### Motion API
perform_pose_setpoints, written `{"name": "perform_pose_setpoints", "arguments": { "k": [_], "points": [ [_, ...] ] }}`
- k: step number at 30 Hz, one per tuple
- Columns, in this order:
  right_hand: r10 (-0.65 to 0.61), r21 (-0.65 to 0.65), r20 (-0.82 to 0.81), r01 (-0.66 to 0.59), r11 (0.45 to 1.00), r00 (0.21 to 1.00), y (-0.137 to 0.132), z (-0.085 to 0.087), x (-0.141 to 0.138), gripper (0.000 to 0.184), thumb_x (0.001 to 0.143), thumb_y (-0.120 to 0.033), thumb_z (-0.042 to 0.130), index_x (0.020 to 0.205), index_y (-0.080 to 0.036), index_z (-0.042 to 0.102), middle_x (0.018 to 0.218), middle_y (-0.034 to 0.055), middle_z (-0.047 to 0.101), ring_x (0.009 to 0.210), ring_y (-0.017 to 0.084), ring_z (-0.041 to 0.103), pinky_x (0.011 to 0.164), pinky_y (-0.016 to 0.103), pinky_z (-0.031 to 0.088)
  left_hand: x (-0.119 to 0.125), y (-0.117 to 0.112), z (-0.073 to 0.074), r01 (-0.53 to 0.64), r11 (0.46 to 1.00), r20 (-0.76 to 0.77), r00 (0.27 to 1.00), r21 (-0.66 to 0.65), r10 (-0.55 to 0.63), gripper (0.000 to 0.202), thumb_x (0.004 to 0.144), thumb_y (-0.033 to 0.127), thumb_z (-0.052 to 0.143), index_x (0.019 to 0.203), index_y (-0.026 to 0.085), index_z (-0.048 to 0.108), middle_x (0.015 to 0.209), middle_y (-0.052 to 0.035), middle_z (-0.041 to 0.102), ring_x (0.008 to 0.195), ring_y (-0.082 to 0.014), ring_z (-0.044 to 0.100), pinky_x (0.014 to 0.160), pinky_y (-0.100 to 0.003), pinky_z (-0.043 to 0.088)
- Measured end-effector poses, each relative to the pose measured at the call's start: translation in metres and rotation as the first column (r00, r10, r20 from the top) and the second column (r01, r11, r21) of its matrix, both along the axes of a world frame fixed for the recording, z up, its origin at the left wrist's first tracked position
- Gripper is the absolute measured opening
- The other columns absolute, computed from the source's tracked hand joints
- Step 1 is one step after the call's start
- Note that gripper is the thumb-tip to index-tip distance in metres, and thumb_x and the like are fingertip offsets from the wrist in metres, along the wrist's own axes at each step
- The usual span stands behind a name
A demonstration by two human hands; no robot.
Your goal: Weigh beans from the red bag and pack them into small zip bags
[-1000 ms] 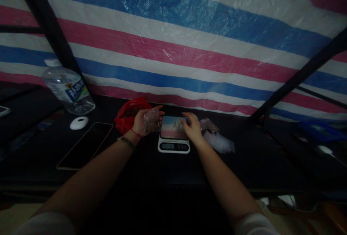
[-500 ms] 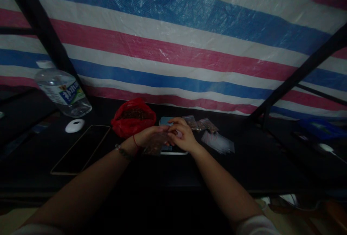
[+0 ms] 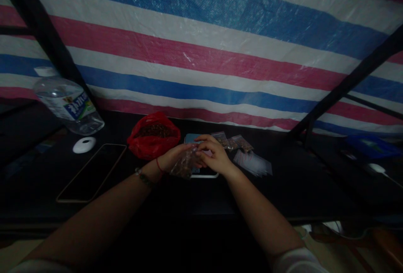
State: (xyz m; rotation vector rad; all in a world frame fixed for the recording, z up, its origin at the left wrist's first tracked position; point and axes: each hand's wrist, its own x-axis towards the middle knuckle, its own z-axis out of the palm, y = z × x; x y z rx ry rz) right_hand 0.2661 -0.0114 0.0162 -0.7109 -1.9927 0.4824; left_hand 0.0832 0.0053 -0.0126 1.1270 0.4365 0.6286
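Note:
My left hand (image 3: 174, 159) and my right hand (image 3: 212, 157) meet over a small kitchen scale (image 3: 192, 139) on the dark table (image 3: 302, 189). Both pinch the top of a small clear plastic bag (image 3: 183, 166) with brownish contents, which hangs below the fingers. The scale is mostly hidden behind the hands. A red plastic bag (image 3: 153, 140), open and holding dark brown bits, sits just left of the scale, close to my left hand.
Filled small clear bags (image 3: 233, 142) and a stack of empty ones (image 3: 253, 164) lie right of the scale. A phone (image 3: 92, 172), a white round puck (image 3: 84, 144) and a water bottle (image 3: 67, 103) stand at left. A striped tarp (image 3: 201, 46) rises behind.
My left hand brought the small bag from beside the red bag down in front of the scale. My right hand left the scale's platform and joined it on the bag's top.

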Motion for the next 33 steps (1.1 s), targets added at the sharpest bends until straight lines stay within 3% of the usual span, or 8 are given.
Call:
{"name": "perform_pose_setpoints", "arguments": {
  "k": [3, 7, 9, 12, 17, 25, 29, 33],
  "points": [
    [-0.189, 0.048, -0.203, 0.203, 0.978, 0.961, 0.005, 0.000, 0.008, 0.009, 0.085, -0.025, 0.057, 0.077, -0.022, 0.059, 0.092, 0.0047, 0.064, 0.090, 0.019, 0.061, 0.080, 0.036, 0.049, 0.000, 0.000, 0.003, -0.070, 0.986, 0.017, 0.998, 0.154, 0.068, 0.049, 0.075, 0.053, 0.065, 0.108, 0.016, 0.063, 0.100, -0.0128, 0.070, 0.091, -0.0256, 0.067, 0.083, -0.042, 0.052],
    [-0.320, 0.016, -0.293, 0.340, 0.940, 0.901, 0.009, -0.003, 0.012, 0.010, 0.082, -0.029, 0.062, 0.075, -0.023, 0.058, 0.083, 0.0035, 0.062, 0.084, 0.020, 0.060, 0.077, 0.036, 0.049, 0.003, 0.002, 0.009, -0.196, 0.907, -0.168, 0.947, 0.373, 0.274, 0.037, 0.068, 0.040, 0.076, 0.092, 0.014, 0.066, 0.086, -0.0061, 0.071, 0.075, -0.0186, 0.066, 0.071, -0.034, 0.054],
    [-0.312, -0.067, -0.331, 0.308, 0.949, 0.891, 0.010, -0.006, 0.011, 0.011, 0.080, -0.032, 0.063, 0.086, -0.023, 0.060, 0.087, 0.0037, 0.062, 0.085, 0.020, 0.060, 0.076, 0.035, 0.050, 0.005, 0.003, 0.009, -0.240, 0.886, -0.170, 0.929, 0.396, 0.327, 0.033, 0.070, 0.040, 0.073, 0.089, 0.014, 0.065, 0.084, -0.0054, 0.071, 0.074, -0.0179, 0.066, 0.066, -0.032, 0.054],
    [-0.270, -0.244, -0.402, 0.183, 0.953, 0.875, 0.014, -0.012, 0.008, 0.034, 0.078, -0.037, 0.065, 0.108, -0.023, 0.057, 0.093, 0.0044, 0.063, 0.074, 0.017, 0.061, 0.065, 0.030, 0.051, 0.006, 0.004, 0.008, -0.316, 0.867, -0.125, 0.913, 0.385, 0.388, 0.033, 0.073, 0.041, 0.071, 0.091, 0.015, 0.063, 0.086, -0.0060, 0.070, 0.074, -0.0177, 0.067, 0.063, -0.030, 0.054],
    [-0.288, -0.414, -0.297, 0.149, 0.898, 0.910, 0.021, -0.018, 0.007, 0.022, 0.077, -0.040, 0.066, 0.079, -0.018, 0.064, 0.062, -0.0005, 0.060, 0.051, 0.013, 0.054, 0.048, 0.025, 0.045, 0.004, 0.006, 0.009, -0.344, 0.826, -0.116, 0.893, 0.446, 0.435, 0.038, 0.066, 0.034, 0.076, 0.094, 0.015, 0.060, 0.085, -0.0053, 0.070, 0.074, -0.0177, 0.067, 0.066, -0.030, 0.054],
    [-0.223, -0.395, -0.330, 0.080, 0.915, 0.917, 0.024, -0.022, 0.005, 0.022, 0.073, -0.039, 0.068, 0.084, -0.020, 0.067, 0.075, 0.0028, 0.069, 0.067, 0.017, 0.064, 0.061, 0.029, 0.053, 0.003, 0.012, -0.002, -0.370, 0.786, -0.111, 0.870, 0.495, 0.480, 0.032, 0.069, 0.034, 0.074, 0.090, 0.013, 0.060, 0.087, -0.0067, 0.070, 0.078, -0.0191, 0.066, 0.072, -0.035, 0.054],
    [-0.252, -0.362, -0.291, 0.137, 0.922, 0.923, 0.023, -0.023, 0.005, 0.018, 0.078, -0.037, 0.064, 0.079, -0.020, 0.068, 0.073, 0.0029, 0.069, 0.067, 0.018, 0.065, 0.062, 0.031, 0.054, 0.002, 0.011, 0.001, -0.410, 0.743, -0.097, 0.841, 0.528, 0.533, 0.031, 0.071, 0.038, 0.071, 0.088, 0.014, 0.061, 0.084, -0.0054, 0.069, 0.076, -0.0178, 0.065, 0.071, -0.033, 0.053],
    [-0.210, -0.350, -0.329, 0.088, 0.933, 0.921, 0.018, -0.021, 0.003, 0.020, 0.076, -0.038, 0.067, 0.088, -0.022, 0.069, 0.080, 0.0033, 0.070, 0.072, 0.019, 0.066, 0.065, 0.033, 0.055, 0.001, 0.008, 0.005, -0.418, 0.728, -0.097, 0.830, 0.543, 0.549, 0.028, 0.072, 0.039, 0.070, 0.081, 0.014, 0.061, 0.076, -0.0037, 0.067, 0.069, -0.0164, 0.064, 0.065, -0.030, 0.053]
  ]
}}
